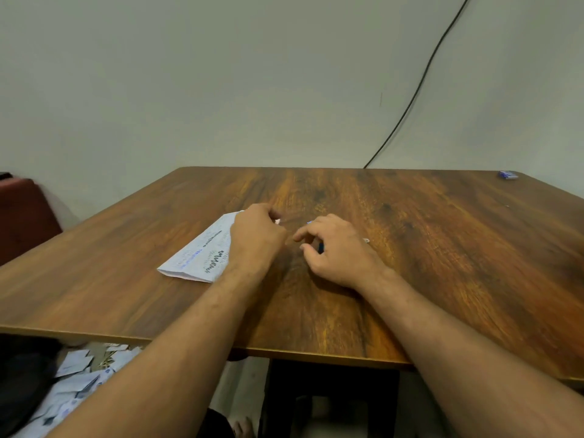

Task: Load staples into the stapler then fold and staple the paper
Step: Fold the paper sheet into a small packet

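A folded white paper (199, 254) with handwriting lies on the wooden table (442, 248), left of centre. My left hand (256, 235) rests on its far right corner, fingers curled around that corner. Just to the right, my right hand (335, 248) covers a blue stapler (321, 247). Only slivers of blue between the fingers and a silver tip past the hand show. My fingers curl down over it. A small blue staple box (508, 175) sits at the table's far right corner.
A black cable (420, 83) runs down the wall to the table's back edge. A dark red seat (25, 213) stands at the left. Several scraps of paper (79, 380) lie on the floor below the table's near left edge.
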`<state>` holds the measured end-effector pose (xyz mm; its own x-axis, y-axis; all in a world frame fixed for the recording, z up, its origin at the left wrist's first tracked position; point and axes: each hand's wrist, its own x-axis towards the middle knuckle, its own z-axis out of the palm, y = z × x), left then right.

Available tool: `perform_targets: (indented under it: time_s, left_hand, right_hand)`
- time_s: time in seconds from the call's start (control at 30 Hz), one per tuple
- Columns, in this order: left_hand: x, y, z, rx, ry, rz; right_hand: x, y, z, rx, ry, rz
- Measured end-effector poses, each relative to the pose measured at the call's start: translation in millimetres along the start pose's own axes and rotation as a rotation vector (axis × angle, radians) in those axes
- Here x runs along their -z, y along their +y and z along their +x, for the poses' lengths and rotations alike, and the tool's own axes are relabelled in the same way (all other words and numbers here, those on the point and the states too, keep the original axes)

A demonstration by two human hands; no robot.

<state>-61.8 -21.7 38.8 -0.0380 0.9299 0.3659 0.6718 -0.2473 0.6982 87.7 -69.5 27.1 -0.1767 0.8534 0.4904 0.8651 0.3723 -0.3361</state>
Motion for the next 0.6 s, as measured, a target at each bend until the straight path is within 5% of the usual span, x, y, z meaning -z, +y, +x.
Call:
perform_targets:
  time_s: [0.23, 0.6]
  left_hand:
    - [27, -48, 36, 0.218, -0.134, 0.470]
    - [36, -70, 39, 0.360, -0.112, 0.417]
  right_hand:
    - [-50, -50, 35, -0.191, -0.176, -0.077]
    - [-72, -49, 41, -0.271, -0.110, -0.131]
